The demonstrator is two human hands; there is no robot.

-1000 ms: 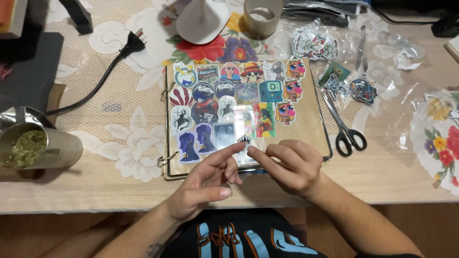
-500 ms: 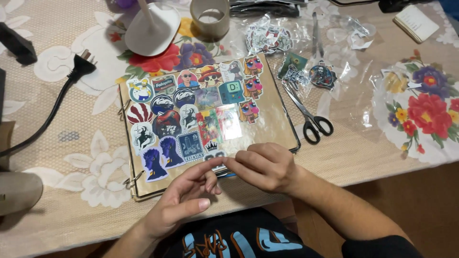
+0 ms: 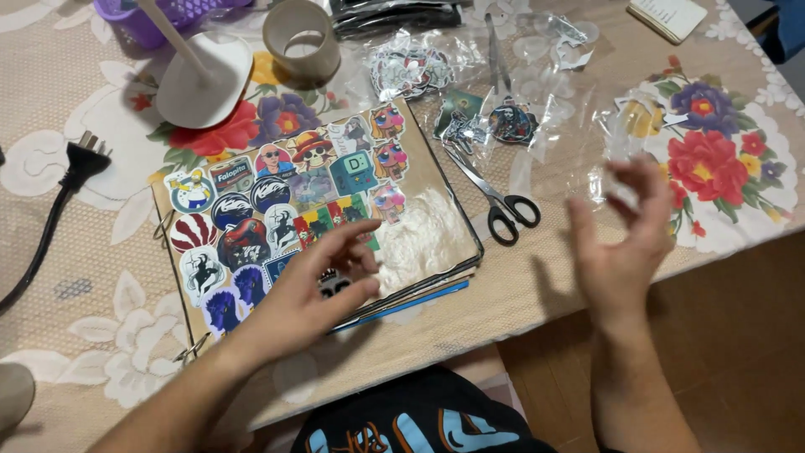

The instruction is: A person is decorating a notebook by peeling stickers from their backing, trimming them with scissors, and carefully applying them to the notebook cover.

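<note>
Right hand (image 3: 625, 252) lifted away (fingers spread), left hand (image 3: 323, 289) flat on sticker-covered binder (image 3: 419, 243)

We get even, warm indoor light from above, bright enough to read every colour on the table (image 3: 101, 319). Glare whitens the clear plastic sheet (image 3: 423, 239) over the album page, and the loose wrappers (image 3: 545, 75) glint too. Our right hand (image 3: 625, 243) is smeared by motion blur; the left hand (image 3: 314, 289) is sharper and casts a soft shadow. Edges bow slightly.
</note>
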